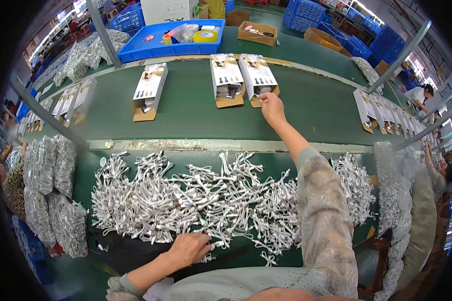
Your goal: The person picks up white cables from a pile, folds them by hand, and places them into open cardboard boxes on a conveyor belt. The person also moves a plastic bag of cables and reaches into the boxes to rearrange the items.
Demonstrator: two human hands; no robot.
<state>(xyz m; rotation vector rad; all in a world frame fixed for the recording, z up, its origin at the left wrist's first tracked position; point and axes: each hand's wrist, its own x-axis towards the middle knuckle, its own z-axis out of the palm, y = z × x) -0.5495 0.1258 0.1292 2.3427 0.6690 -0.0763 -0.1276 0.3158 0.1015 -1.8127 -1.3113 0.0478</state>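
My right hand (272, 109) reaches across the green belt to the open near end of a white printed box (258, 69). Its fingers are pinched at the opening; what they hold, if anything, is too small to make out. Clear-wrapped parts show inside that box and in the similar box (227, 75) on its left. Low at the front, my left hand (188, 249) is curled at the near edge of a heap of short white cables (186, 195). A white cable (217, 245) shows at its fingertips.
Another open box (150, 90) stands farther left on the belt (191, 118), with rows of boxes at both ends. Beyond are a blue tray (171, 51) with tape rolls and a cardboard tray (257, 33). Bagged parts (55, 190) hang at left; metal posts (103, 32) frame the station.
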